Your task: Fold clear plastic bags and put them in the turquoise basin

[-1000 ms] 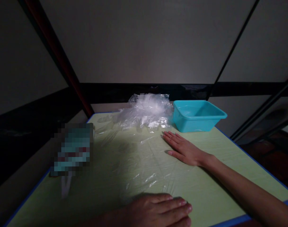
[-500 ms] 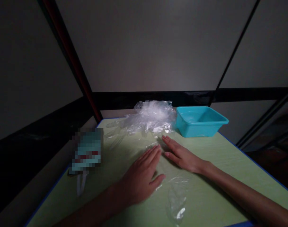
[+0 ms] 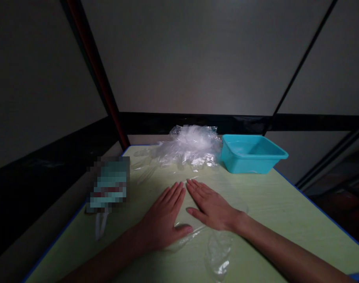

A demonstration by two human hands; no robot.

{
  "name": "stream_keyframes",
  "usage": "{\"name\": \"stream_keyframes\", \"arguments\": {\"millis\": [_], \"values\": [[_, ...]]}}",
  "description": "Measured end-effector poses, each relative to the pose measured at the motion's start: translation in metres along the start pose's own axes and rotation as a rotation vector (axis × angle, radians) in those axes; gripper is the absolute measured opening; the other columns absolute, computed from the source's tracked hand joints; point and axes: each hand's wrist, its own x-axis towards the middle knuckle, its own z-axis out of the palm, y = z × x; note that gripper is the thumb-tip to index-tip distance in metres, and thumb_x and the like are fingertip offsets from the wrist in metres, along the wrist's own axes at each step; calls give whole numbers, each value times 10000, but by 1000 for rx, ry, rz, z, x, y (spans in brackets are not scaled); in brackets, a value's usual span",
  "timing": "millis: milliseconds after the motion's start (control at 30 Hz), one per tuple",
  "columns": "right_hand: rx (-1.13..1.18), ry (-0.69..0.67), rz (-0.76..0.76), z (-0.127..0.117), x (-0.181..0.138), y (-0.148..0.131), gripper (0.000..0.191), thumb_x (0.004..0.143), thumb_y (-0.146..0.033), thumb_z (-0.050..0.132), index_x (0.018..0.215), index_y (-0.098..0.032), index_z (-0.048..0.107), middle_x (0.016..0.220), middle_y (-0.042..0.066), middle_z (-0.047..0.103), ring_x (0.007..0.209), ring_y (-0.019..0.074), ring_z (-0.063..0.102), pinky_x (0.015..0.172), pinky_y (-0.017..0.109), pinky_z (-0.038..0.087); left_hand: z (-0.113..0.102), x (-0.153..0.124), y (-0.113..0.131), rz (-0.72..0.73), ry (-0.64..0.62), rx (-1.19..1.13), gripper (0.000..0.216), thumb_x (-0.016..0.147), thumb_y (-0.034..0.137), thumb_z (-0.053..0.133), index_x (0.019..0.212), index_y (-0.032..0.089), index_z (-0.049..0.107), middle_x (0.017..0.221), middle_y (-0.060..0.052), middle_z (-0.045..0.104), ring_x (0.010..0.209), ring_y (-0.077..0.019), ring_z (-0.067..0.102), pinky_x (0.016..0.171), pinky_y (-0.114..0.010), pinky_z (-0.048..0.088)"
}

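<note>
My left hand (image 3: 164, 220) lies flat with fingers stretched out on a thin clear plastic sheet (image 3: 217, 251) spread over the green table (image 3: 285, 208). My right hand (image 3: 208, 206) lies flat beside it, fingers extended, the fingertips of both hands almost touching. Both palms press on the sheet near the table's middle. A crumpled heap of clear plastic (image 3: 191, 147) sits at the far edge, just beyond the fingertips.
A turquoise plastic tub (image 3: 251, 153) stands at the back right, next to the plastic heap. A blurred-out packet (image 3: 108, 184) with a white strap lies near the left edge. The table has a blue rim and dark surroundings.
My left hand came up from the near edge to the table's middle. My right hand slid back and left to lie next to it, and the sheet has bunched nearer me.
</note>
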Motion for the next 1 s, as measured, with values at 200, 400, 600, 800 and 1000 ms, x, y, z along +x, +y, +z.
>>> {"name": "stream_keyframes", "arguments": {"millis": [200,400,600,800,1000], "values": [[-59,39,132,-3,-7,29,711,852,-560,254,1357,-62,205,1411,139,157,1296,242,127,1056,396,172,-2,-1,0,-32,-47,19,836,715,552,491,1348,92,197,1429,-138,99,1306,-276,42,1041,-455,127],[-92,84,252,-4,-12,48,742,847,-584,201,1345,-34,227,1399,151,184,1293,237,137,1051,396,176,-2,-1,0,-56,-86,19,851,718,590,457,1358,104,177,1435,-111,67,1308,-270,11,1050,-447,88],[-58,86,93,-13,-6,21,703,858,-557,225,1368,-78,156,1416,128,124,1303,216,84,1058,402,143,-3,-3,-1,-55,-89,25,868,709,552,494,1363,97,151,1434,-115,52,1307,-274,12,1049,-445,114],[-4,-61,-31,-9,-7,4,738,850,-558,264,1371,-61,103,1420,143,83,1305,218,43,1069,381,98,-5,-2,-4,-42,-1,59,840,736,548,462,1361,83,148,1429,-131,92,1306,-275,43,1047,-458,122],[50,-71,-42,-13,-19,-1,708,858,-544,263,1377,-95,89,1424,121,65,1305,218,41,1071,386,101,-5,3,-18,-71,131,117,711,822,498,351,1338,34,197,1405,-167,183,1300,-240,139,1045,-440,168]]}}
